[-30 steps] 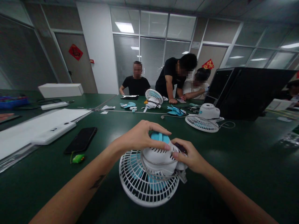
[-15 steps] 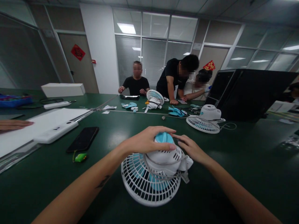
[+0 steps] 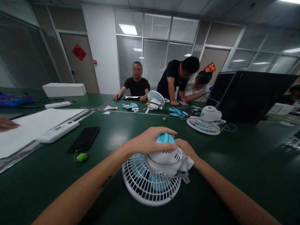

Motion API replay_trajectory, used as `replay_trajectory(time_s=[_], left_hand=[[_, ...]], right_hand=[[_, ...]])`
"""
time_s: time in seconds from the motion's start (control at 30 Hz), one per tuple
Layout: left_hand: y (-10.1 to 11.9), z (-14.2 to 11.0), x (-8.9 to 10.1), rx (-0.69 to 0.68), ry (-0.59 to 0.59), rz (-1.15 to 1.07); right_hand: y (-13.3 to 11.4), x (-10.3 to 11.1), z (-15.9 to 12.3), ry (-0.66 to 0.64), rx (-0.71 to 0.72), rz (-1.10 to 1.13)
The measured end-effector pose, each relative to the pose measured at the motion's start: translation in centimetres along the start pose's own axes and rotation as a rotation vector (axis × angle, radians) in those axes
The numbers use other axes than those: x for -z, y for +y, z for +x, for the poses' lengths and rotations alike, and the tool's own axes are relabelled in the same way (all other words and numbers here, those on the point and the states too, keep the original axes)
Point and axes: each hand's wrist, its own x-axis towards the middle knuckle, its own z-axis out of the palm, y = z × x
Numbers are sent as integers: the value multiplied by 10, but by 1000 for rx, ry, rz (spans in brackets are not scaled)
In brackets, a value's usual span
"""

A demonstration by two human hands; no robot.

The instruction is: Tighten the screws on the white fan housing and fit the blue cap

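Note:
A small white fan (image 3: 152,187) lies grille-down on the table in front of me, its light-blue blades visible through the bars. Its grey cord is wound round the white motor housing, and a light-blue knob (image 3: 166,138) sits on top. My left hand (image 3: 154,140) is closed round the top of the housing, thumb on the near side and fingers on the far side of the knob. Against the housing's far right side rests my right hand (image 3: 186,150); its fingers are hidden behind the fan.
Left of the fan lie a black phone (image 3: 84,139), a green trinket (image 3: 81,157) and a white power strip (image 3: 57,132). Farther off are another fan (image 3: 203,125), a third fan (image 3: 156,100) and a large black case (image 3: 253,97). Several people are across the table; another person's hand (image 3: 8,123) is at left.
My right hand has moved down behind the housing, hiding its fingers. My left hand keeps its hold. At the left edge, the other person's hand has drawn back leftward.

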Motion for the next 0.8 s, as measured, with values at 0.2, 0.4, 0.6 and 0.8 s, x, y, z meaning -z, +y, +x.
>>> replay_trajectory(time_s=[0.2,0.4,0.6,0.8], left_hand=[[-1,0,-1,-13,5,12],[-5,-3,10,-12,-117,-68],[-4,-5,16,24,-177,-134],[-3,-5,15,14,-182,-118]], right_hand=[[2,-5,2,36,18,41],[4,4,-1,36,-17,16],[21,16,-5,75,-117,-50],[18,17,-5,158,-140,-46]])
